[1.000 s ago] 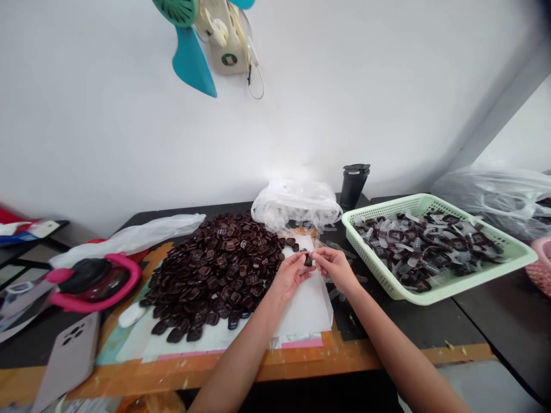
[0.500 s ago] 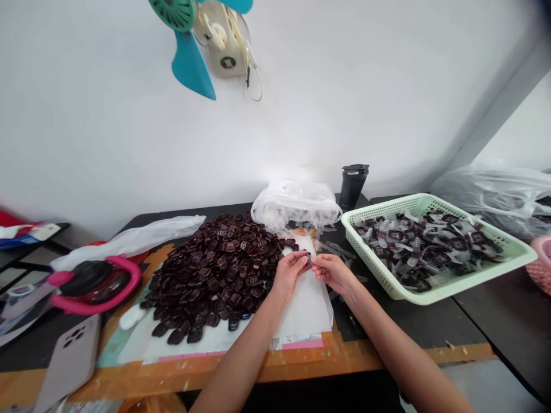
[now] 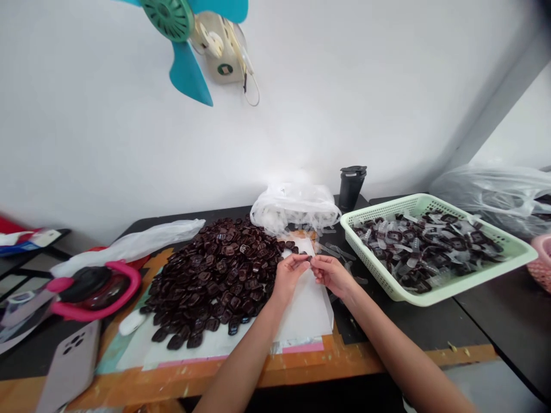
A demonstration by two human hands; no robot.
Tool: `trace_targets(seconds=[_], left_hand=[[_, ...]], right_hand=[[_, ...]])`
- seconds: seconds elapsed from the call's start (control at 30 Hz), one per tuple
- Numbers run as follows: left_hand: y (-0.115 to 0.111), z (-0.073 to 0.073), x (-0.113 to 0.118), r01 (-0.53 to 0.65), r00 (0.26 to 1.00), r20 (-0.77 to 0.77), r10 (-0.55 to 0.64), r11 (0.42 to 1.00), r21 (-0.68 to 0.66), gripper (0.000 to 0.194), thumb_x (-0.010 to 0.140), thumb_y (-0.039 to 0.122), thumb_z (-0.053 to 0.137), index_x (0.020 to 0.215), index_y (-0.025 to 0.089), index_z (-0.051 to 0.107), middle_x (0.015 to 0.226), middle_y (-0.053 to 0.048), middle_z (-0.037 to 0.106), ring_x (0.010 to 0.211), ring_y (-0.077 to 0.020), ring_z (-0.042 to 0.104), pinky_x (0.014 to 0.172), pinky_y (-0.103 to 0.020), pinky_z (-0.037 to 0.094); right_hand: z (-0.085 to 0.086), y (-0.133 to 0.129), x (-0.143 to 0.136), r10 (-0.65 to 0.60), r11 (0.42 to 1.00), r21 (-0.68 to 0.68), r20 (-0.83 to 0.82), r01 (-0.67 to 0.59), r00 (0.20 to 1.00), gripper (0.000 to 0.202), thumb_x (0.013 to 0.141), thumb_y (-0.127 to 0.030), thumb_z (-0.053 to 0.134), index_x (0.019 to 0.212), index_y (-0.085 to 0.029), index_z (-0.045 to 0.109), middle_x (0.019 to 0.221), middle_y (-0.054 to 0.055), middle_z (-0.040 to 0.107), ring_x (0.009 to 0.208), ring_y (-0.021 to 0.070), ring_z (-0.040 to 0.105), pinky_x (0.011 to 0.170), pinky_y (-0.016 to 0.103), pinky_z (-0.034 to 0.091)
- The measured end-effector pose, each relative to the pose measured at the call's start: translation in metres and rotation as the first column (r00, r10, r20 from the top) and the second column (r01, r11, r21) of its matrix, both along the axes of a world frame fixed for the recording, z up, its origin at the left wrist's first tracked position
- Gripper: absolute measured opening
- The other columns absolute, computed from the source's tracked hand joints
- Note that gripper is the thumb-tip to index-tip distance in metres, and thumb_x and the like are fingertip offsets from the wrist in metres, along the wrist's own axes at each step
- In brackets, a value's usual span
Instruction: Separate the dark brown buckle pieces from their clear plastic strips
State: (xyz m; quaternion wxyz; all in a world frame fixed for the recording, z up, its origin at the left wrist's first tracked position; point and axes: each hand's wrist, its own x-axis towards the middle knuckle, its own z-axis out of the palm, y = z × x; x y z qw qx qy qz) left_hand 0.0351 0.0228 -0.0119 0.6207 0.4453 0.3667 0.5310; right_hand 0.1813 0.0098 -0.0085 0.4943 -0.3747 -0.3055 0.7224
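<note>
Both hands meet over the white paper (image 3: 307,310) in the middle of the table. Between thumb and fingers, my left hand (image 3: 289,279) pinches a small dark brown plastic buckle (image 3: 309,258), mostly covered by the fingertips. My right hand (image 3: 334,275) is closed too, its thumb and forefinger pinching the buckle's right side; any clear strip there is too small to make out. Left of the hands lies a large heap of similar dark brown buckles (image 3: 219,269). A few clear plastic strips (image 3: 338,250) lie on the black tabletop beyond my right hand.
On the right, a pale green basket (image 3: 400,289) holds many buckles with clear strips. Behind the hands are a white plastic bag (image 3: 297,201) and a black tumbler (image 3: 352,186). A phone (image 3: 71,364) and a pink-handled pot (image 3: 97,307) stand left. A fan (image 3: 189,71) hangs above.
The buckle has turned or slipped deeper between the fingertips and shows less. Both hands stay together in nearly the same place. The view has tilted slightly upward.
</note>
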Motion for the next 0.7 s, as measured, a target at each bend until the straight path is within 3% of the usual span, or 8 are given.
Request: trace_targets(seconds=[0.07,0.2,0.4,0.6,0.7], left_hand=[[0.000,0.001,0.000,-0.006,1.000,-0.020,0.007,0.999,0.032,0.024,0.063,0.024,0.081,0.083,0.015,0.072,0.082,-0.006,0.071,0.075,-0.0164,0.063,0.075,-0.029,0.047],[0.000,0.002,-0.001,-0.021,0.998,-0.056,0.026,0.996,0.082,0.021,0.063,0.023,0.080,0.082,0.016,0.073,0.089,-0.007,0.071,0.085,-0.0192,0.064,0.084,-0.031,0.045],[0.001,0.003,-0.003,-0.060,0.988,-0.133,0.073,0.993,0.099,0.014,0.073,0.029,0.072,0.070,0.015,0.074,0.080,-0.006,0.070,0.078,-0.0188,0.061,0.078,-0.030,0.044],[0.003,0.002,-0.007,-0.087,0.972,-0.200,0.126,0.977,0.193,0.012,0.072,0.026,0.070,0.067,0.015,0.072,0.090,-0.008,0.065,0.084,-0.0180,0.059,0.075,-0.026,0.043],[0.004,-0.001,-0.007,-0.091,0.964,-0.226,0.140,0.973,0.211,0.014,0.073,0.027,0.069,0.066,0.015,0.070,0.089,-0.007,0.063,0.085,-0.0178,0.058,0.073,-0.025,0.043]], right_hand=[[0.001,-0.002,-0.002,-0.012,1.000,0.029,0.000,0.012,1.000,0.029,0.063,-0.037,0.080,0.069,-0.017,0.060,0.053,-0.006,0.045,0.044,0.0052,0.042,0.043,0.017,0.047],[0.002,-0.003,-0.005,-0.066,0.995,0.075,0.007,0.066,0.998,0.031,0.064,-0.040,0.079,0.074,-0.018,0.060,0.065,-0.004,0.053,0.055,0.0073,0.053,0.056,0.022,0.054],[-0.002,-0.001,-0.012,-0.210,0.960,0.212,0.100,0.185,0.973,0.032,0.064,-0.037,0.080,0.082,-0.019,0.059,0.072,-0.004,0.056,0.055,0.0073,0.054,0.055,0.023,0.053],[0.001,-0.002,-0.011,-0.221,0.901,0.426,0.273,0.089,0.936,0.030,0.069,-0.036,0.075,0.091,-0.018,0.065,0.076,0.001,0.061,0.058,0.0105,0.054,0.058,0.025,0.050],[0.000,-0.002,-0.010,-0.279,0.870,0.490,0.419,0.043,0.864,0.030,0.071,-0.033,0.074,0.095,-0.017,0.067,0.066,-0.001,0.058,0.054,0.0107,0.052,0.053,0.024,0.046]])
